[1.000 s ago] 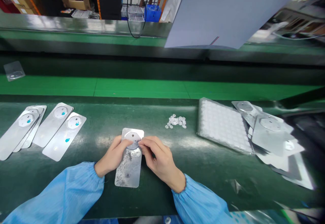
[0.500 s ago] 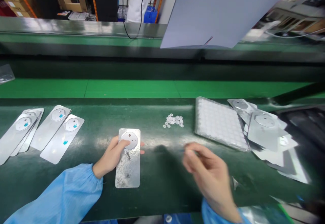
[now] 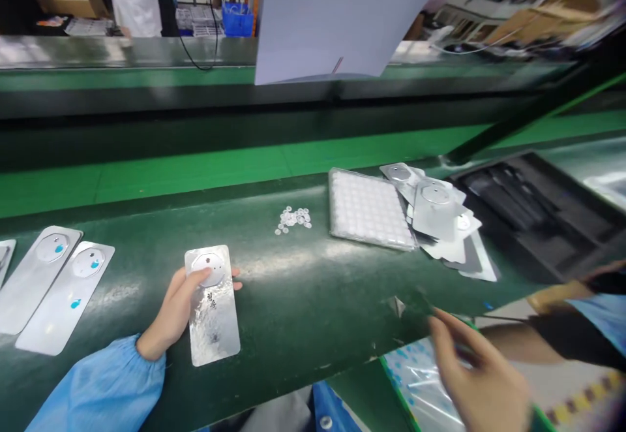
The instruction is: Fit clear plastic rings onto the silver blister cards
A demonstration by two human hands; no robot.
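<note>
Along the green conveyor belt [image 3: 313,288], seen from the head camera, the left hand [image 3: 176,308] grips a silver foil card [image 3: 218,327], thumb pressed on its round disc, fingers curled behind it. Dark handwritten marks on the foil are unreadable. The right hand [image 3: 482,380] hangs past the belt's edge, fingers parted and empty, above a clear plastic bag [image 3: 415,380]. Farther along lie loose clear discs [image 3: 292,220] and a tray of white discs [image 3: 369,210]; a co-worker's forearm [image 3: 518,327] reaches in at right.
</note>
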